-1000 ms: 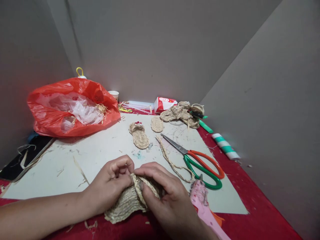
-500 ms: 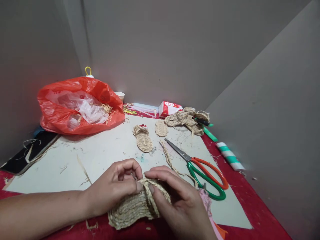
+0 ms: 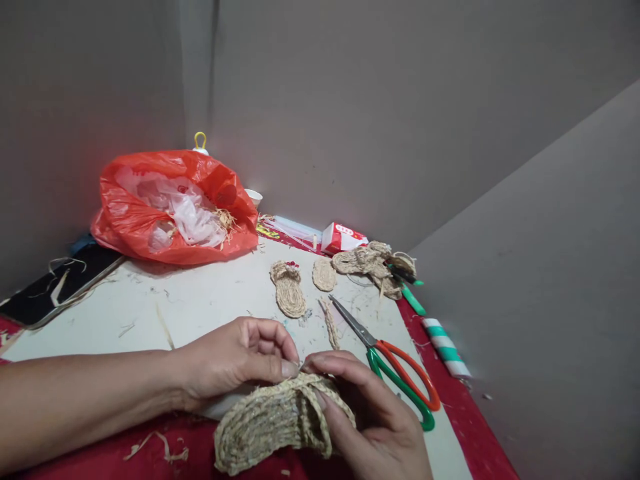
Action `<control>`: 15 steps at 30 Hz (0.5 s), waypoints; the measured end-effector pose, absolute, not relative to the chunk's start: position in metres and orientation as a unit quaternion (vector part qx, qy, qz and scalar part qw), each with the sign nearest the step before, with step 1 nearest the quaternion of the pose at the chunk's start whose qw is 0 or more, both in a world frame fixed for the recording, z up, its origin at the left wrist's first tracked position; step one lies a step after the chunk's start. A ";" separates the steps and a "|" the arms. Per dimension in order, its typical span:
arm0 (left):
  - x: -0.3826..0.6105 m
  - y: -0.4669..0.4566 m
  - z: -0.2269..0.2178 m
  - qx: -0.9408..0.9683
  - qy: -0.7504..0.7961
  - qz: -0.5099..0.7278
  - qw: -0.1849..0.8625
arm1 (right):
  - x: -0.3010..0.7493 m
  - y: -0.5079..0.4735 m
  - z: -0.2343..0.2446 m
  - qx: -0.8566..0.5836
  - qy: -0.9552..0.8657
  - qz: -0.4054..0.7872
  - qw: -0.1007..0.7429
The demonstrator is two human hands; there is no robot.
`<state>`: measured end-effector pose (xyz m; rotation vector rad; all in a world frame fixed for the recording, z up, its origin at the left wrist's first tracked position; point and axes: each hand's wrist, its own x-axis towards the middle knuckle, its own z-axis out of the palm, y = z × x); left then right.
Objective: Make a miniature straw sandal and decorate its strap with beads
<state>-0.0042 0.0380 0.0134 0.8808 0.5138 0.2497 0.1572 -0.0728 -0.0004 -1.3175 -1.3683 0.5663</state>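
Observation:
A woven straw slipper, made of braided rows with a strap-like band across its right part, is held tilted near the table's front edge. My right hand grips its upper right side, thumb in front and fingers behind. At the slipper's top edge, my left hand has thumb and forefinger pinched together; what they hold is too small to make out. Right of my hands lie scissors with one orange and one green handle. A short straw braid rests beside the blades.
Further back are a small straw slipper with red beads and an oval straw sole. A red plastic bag stands at left behind a dark phone-like slab. More straw pieces and a green-striped roll lie right.
The view has shifted, so the bag and walls sit further right. My left fingers have risen slightly off the slipper's edge, and more of the slipper shows. My right hand keeps its grip.

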 end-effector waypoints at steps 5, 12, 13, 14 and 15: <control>-0.006 0.039 0.011 0.423 0.231 0.119 0.868 | 0.158 -0.074 -0.003 -0.557 -0.578 0.245 0.544; -0.006 0.041 0.010 0.365 0.203 0.069 0.906 | 0.155 -0.077 -0.002 -0.535 -0.559 0.261 0.577; -0.006 0.042 0.010 0.353 0.200 0.060 0.912 | 0.155 -0.077 -0.001 -0.531 -0.558 0.267 0.579; -0.006 0.043 0.010 0.343 0.196 0.053 0.917 | 0.155 -0.078 -0.001 -0.530 -0.558 0.270 0.579; -0.006 0.044 0.010 0.337 0.191 0.047 0.921 | 0.155 -0.078 -0.001 -0.531 -0.557 0.271 0.578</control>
